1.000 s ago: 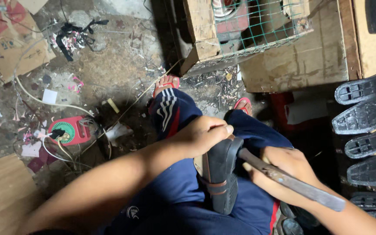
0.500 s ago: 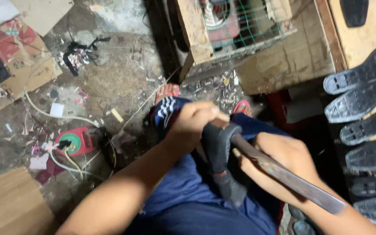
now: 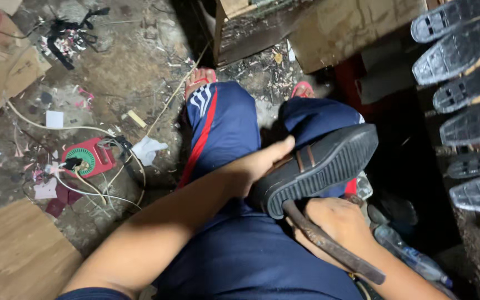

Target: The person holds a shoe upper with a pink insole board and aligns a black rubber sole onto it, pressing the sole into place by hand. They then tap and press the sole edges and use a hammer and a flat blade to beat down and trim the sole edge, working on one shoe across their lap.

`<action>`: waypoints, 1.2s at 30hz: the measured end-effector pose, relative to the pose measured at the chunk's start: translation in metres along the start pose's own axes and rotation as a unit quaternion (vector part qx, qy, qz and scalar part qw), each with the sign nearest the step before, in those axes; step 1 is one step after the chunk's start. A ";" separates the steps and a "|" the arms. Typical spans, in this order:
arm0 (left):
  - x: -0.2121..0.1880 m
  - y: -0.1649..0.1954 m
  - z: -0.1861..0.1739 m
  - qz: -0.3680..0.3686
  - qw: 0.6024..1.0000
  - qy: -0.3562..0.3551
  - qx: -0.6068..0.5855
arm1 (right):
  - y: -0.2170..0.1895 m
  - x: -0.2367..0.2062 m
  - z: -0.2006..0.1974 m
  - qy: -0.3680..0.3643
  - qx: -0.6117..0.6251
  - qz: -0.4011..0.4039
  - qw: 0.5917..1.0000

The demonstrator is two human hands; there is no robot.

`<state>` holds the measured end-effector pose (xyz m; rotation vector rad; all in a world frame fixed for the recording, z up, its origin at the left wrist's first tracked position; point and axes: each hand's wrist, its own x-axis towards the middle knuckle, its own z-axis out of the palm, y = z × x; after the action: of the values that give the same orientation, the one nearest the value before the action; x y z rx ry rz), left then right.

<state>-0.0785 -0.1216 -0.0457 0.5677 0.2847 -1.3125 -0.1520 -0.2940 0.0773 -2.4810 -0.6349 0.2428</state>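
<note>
The black shoe (image 3: 315,166) now lies tipped on its side across the person's lap, ribbed sole turned up toward the camera, where half a second ago it stood more upright between the hands; that turn brings the heel end of the sole up against the tool. The left hand (image 3: 256,166) clasps the upper of the shoe, thumb stretched along its edge, holding it firmly. Just below the shoe's heel, the right hand (image 3: 337,222) is wrapped tight round a rusty metal bar (image 3: 331,244), whose tip touches the sole's edge (whether it has slipped under the sole I cannot tell). Well to the left of the shoe, on the littered floor (image 3: 112,72), sits a red extension reel (image 3: 87,158) with white cables; to the right of the shoe a row of loose black soles (image 3: 468,89) is laid out, and above it stands a cardboard box (image 3: 345,28)
</note>
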 end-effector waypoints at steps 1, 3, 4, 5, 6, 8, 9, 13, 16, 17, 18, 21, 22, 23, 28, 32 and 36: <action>0.008 -0.001 -0.005 0.051 0.997 0.014 0.051 | 0.000 -0.005 0.007 0.006 -0.033 0.000 0.999; 0.021 -0.008 -0.010 0.135 0.987 0.030 0.079 | 0.003 -0.013 0.013 -0.008 -0.072 0.037 0.997; 0.027 -0.008 -0.011 0.173 0.982 0.032 0.064 | 0.007 -0.015 0.015 -0.019 -0.082 0.071 0.994; 0.033 -0.009 -0.012 0.211 0.976 0.035 0.048 | 0.011 -0.016 0.017 -0.032 -0.092 0.104 0.990; 0.038 -0.010 -0.011 0.239 0.968 0.065 0.040 | 0.016 -0.017 0.018 -0.008 -0.065 0.126 0.990; 0.047 -0.011 -0.010 0.298 0.946 0.122 0.025 | 0.026 -0.018 0.019 0.042 -0.014 0.169 0.985; 0.051 -0.011 -0.009 0.319 0.939 0.126 0.029 | 0.031 -0.018 0.020 0.051 0.010 0.173 0.984; 0.060 -0.013 -0.012 0.373 0.918 0.129 0.035 | 0.043 -0.018 0.021 0.066 0.054 0.181 0.980; 0.064 -0.014 -0.016 0.372 0.917 0.141 0.035 | 0.045 -0.014 0.023 0.062 0.060 0.158 0.984; 0.064 -0.015 -0.016 0.363 0.919 0.148 0.032 | 0.044 -0.012 0.024 0.059 0.064 0.151 0.985; 0.065 -0.015 -0.016 0.371 0.916 0.150 0.033 | 0.043 -0.009 0.025 0.051 0.030 0.120 0.991; 0.068 -0.013 -0.015 0.398 0.904 0.153 0.042 | 0.039 0.003 0.031 0.030 -0.052 0.045 0.997; 0.069 -0.012 -0.015 0.406 0.900 0.151 0.043 | 0.038 0.007 0.033 0.020 -0.069 0.037 0.997; 0.070 -0.010 -0.016 0.413 0.898 0.147 0.043 | 0.038 0.011 0.033 0.008 -0.087 0.030 0.996; 0.071 -0.004 -0.019 0.437 0.879 0.146 0.122 | 0.041 0.024 0.027 -0.026 -0.063 0.095 0.993; 0.070 -0.007 -0.015 0.442 0.870 0.156 0.154 | 0.043 0.014 0.013 -0.053 -0.044 0.071 0.995; 0.063 -0.015 -0.010 0.422 0.878 0.184 0.135 | 0.044 -0.001 0.010 0.008 0.061 0.154 0.986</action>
<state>-0.0761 -0.1702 -0.0891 1.0401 0.1274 -0.3829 -0.1391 -0.3216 0.0441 -2.4495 -0.2193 0.3662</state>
